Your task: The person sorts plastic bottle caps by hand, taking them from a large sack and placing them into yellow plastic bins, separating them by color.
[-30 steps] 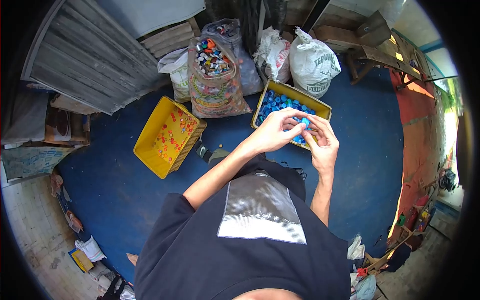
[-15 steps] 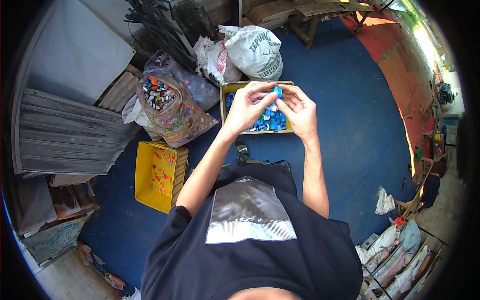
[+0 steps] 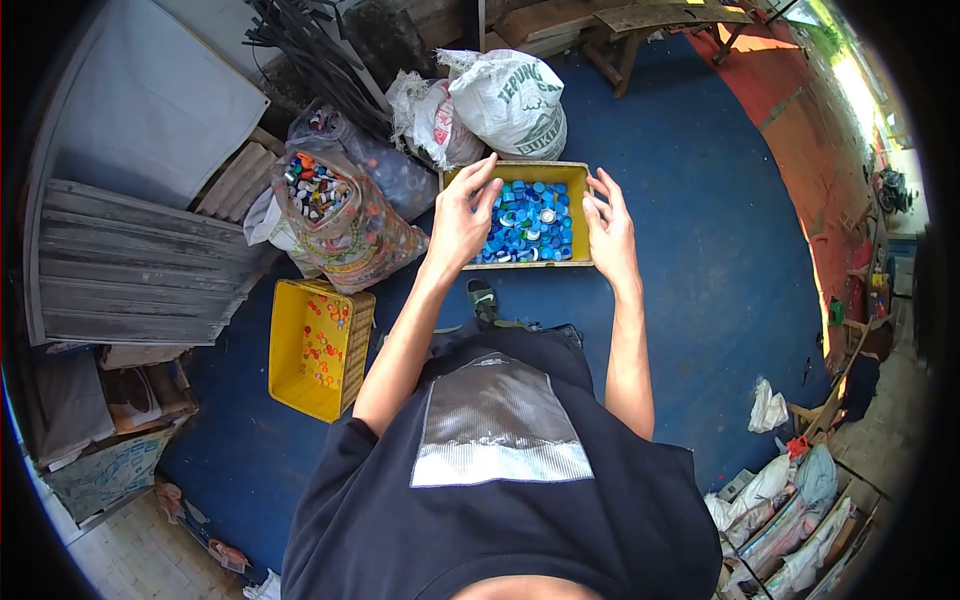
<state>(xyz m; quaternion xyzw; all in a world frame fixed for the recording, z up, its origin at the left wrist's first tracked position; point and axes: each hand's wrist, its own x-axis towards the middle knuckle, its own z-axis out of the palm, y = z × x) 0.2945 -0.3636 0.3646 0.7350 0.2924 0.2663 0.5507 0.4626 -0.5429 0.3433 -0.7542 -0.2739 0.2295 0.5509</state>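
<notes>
My left hand [image 3: 462, 215] is over the left side of a yellow crate [image 3: 580, 190], fingers apart, with nothing seen in it. At the crate's right edge is my right hand [image 3: 611, 230], its fingers spread and slightly bent, holding nothing visible. Between the two hands, the crate holds many blue bottle caps [image 3: 525, 215], with a few white and green ones among them. My left hand hides part of the crate's left side.
A second yellow crate [image 3: 285, 350] with orange and red caps stands at the left. Behind it are a sack of mixed caps [image 3: 375, 245] and a white sack [image 3: 510, 100]. Bagged material [image 3: 770, 500] lies at lower right.
My hands were together over the crate with blue caps between their fingertips. They have moved apart, left and right, and the held caps are gone from them.
</notes>
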